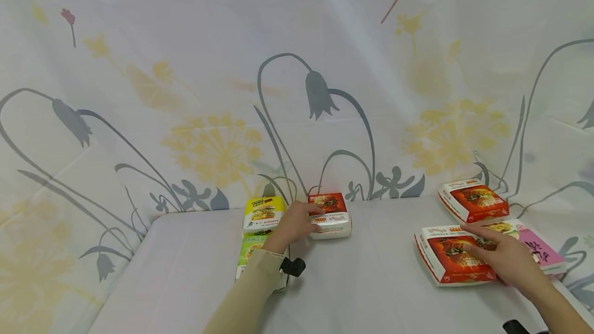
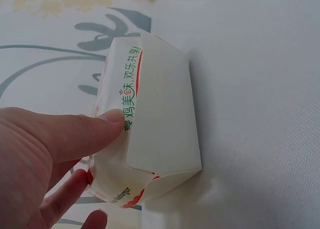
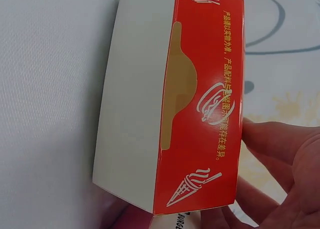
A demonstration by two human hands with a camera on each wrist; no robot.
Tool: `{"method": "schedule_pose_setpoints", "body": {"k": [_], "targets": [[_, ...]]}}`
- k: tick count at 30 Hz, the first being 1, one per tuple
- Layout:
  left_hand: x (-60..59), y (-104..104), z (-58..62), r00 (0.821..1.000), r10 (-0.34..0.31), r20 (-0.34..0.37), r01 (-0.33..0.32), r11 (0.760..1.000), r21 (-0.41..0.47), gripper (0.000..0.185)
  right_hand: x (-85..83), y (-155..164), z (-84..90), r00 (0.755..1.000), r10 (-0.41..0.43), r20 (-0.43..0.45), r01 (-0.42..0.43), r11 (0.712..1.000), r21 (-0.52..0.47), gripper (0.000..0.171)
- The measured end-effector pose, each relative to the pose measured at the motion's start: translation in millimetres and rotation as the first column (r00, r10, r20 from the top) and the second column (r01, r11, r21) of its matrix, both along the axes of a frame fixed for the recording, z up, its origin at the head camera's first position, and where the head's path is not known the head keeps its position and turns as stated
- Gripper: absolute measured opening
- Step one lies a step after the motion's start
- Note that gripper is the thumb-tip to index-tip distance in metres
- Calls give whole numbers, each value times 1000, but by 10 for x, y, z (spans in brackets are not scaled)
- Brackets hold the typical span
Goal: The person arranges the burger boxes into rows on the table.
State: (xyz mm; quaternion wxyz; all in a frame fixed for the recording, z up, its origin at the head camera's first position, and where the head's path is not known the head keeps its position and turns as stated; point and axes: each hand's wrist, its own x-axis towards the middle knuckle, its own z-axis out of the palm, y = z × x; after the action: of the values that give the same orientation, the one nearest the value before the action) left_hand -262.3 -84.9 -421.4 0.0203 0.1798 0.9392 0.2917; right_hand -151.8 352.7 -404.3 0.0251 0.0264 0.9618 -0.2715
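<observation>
This looks like a staged recording spot rather than a working kitchen or shop, though little of the room shows. A flowered sheet (image 1: pixel 297 92) fills the upper frame as a backdrop, a white-covered table (image 1: pixel 362 282) sits below, and printed burger boxes (image 1: pixel 473 201) lie in loose groups across it.

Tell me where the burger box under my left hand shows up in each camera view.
Head: the small red-topped box sits mid-table, left hand on it.
Left wrist: centre, its white side, thumb pressing it.
Right wrist: not in it; that is another red box.
Shared landmark: the flowered cloth.
</observation>
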Motion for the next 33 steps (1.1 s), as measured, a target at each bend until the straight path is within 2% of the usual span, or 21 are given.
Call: {"method": "schedule_pose_setpoints", "body": {"k": [9,18,22,27,33], "targets": [[11,-10,18,1000,-5,16,4,1000,23,37,7,11,-9,999,39,-24,-39,999,4,70],[37,-5,39,1000,0,25,-1,1000,13,36,13,-13,-39,999,13,29,-12,999,-33,75],[43,-11,42,1000,-4,26,3,1000,23,36,23,-59,-45,999,6,47,-2,996,-88,76],[43,-13,45,1000,-6,28,5,1000,30,36,44,-145,-83,999,17,29,-13,988,-152,72],[31,-10,33,1000,-10,19,10,1000,30,37,85,-276,-133,999,31,-16,-33,986,-166,66]]}}
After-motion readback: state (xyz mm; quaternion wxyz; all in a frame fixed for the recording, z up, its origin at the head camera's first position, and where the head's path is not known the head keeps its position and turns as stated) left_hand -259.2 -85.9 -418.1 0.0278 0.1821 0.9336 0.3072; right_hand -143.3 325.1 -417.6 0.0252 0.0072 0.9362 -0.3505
